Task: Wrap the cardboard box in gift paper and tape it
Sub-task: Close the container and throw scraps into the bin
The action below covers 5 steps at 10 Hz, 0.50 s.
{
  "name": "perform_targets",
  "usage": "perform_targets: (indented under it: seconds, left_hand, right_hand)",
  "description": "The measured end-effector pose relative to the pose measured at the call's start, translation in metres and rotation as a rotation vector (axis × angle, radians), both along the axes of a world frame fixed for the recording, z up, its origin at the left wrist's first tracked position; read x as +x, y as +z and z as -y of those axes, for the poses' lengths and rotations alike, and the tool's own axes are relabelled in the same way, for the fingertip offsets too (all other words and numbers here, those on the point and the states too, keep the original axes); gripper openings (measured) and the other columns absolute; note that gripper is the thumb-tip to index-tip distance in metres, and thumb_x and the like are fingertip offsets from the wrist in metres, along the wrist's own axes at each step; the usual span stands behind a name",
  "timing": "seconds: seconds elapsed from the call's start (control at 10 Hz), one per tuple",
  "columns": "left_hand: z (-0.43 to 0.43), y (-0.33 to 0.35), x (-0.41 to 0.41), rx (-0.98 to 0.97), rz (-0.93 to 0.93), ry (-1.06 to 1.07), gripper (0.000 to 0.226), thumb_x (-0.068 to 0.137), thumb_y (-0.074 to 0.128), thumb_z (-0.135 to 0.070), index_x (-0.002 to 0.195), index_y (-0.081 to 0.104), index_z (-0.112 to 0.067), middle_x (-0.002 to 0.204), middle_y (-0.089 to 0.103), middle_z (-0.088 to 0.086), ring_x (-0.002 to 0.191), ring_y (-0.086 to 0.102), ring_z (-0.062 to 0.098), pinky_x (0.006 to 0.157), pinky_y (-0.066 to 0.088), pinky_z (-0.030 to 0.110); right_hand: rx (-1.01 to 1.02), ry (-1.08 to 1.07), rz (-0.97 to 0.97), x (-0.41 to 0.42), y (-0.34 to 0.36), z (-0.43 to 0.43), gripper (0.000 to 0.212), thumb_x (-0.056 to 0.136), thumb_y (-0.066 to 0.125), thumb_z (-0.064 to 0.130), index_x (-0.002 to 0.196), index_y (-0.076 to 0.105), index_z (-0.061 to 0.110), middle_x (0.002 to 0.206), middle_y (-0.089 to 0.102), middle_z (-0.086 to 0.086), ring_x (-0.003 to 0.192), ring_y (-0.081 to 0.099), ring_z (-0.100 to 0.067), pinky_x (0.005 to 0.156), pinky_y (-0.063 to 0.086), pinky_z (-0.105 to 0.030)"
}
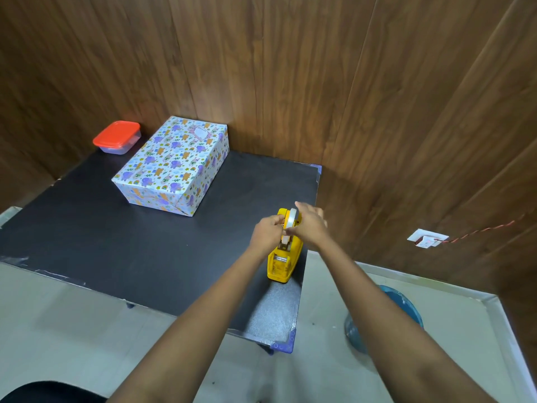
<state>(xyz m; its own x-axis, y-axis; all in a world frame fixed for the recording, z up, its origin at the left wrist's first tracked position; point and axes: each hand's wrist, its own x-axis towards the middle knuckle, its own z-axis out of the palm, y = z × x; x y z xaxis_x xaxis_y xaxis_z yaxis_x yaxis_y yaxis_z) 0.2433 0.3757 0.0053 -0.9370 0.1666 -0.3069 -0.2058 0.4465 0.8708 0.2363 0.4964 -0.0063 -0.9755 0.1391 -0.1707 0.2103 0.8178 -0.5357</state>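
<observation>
The box [171,164], covered in white gift paper with purple and orange animal prints, lies at the back of the black table [116,251], near the wooden wall. A yellow tape dispenser [283,263] stands at the table's right edge, with a white tape roll [291,218] in it. My left hand [266,234] grips the roll from the left. From the right, my right hand [309,225] holds the roll, its fingers curled over the top. Both hands are well to the right of the box and apart from it.
A clear plastic container with a red lid [117,137] sits at the table's back left corner, beside the box. A blue bin [404,309] stands on the floor to the right of the table. A wall socket with a red wire [427,238] is on the right wall.
</observation>
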Motion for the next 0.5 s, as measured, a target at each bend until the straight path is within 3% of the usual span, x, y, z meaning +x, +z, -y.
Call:
perform_targets:
  seconds: [0.2,0.3,0.4,0.5]
  left_hand:
    - [0.0026,-0.004,0.0018,-0.004,0.038,-0.041,0.047,0.091,0.047,-0.003,0.136,0.048,-0.012,0.137,0.052,0.007,0.121,0.051,0.02,0.086,0.037,0.021]
    - [0.0007,-0.0026,0.002,-0.005,0.038,-0.05,0.048,0.09,0.045,-0.002,0.136,0.05,-0.015,0.13,0.057,0.009,0.104,0.054,0.018,0.083,0.039,0.023]
    - [0.0001,-0.0051,-0.0014,-0.011,0.033,-0.066,0.047,0.09,0.043,-0.002,0.135,0.05,-0.015,0.13,0.057,0.01,0.104,0.055,0.019,0.084,0.04,0.026]
    - [0.0057,-0.0053,-0.0041,-0.015,0.013,-0.082,0.045,0.09,0.045,-0.002,0.134,0.051,-0.01,0.137,0.052,0.007,0.127,0.046,0.021,0.103,0.036,0.03]
  right_hand:
    - [-0.131,0.142,0.071,-0.0154,-0.0026,-0.0099,0.083,0.071,0.08,0.019,0.143,0.038,0.012,0.146,0.039,-0.007,0.132,0.038,-0.023,0.106,0.034,-0.033]
    - [-0.122,0.169,0.065,-0.0156,-0.0013,-0.012,0.082,0.071,0.08,0.016,0.142,0.038,0.011,0.145,0.04,-0.008,0.129,0.041,-0.022,0.1,0.036,-0.026]
    - [-0.092,0.213,0.074,-0.0201,-0.0039,-0.016,0.082,0.071,0.08,0.019,0.142,0.039,0.012,0.145,0.041,-0.007,0.13,0.041,-0.022,0.098,0.036,-0.025]
    - [-0.087,0.235,0.056,-0.0202,0.0012,-0.0156,0.08,0.075,0.078,0.023,0.143,0.038,0.012,0.147,0.039,-0.008,0.135,0.036,-0.022,0.104,0.033,-0.028]
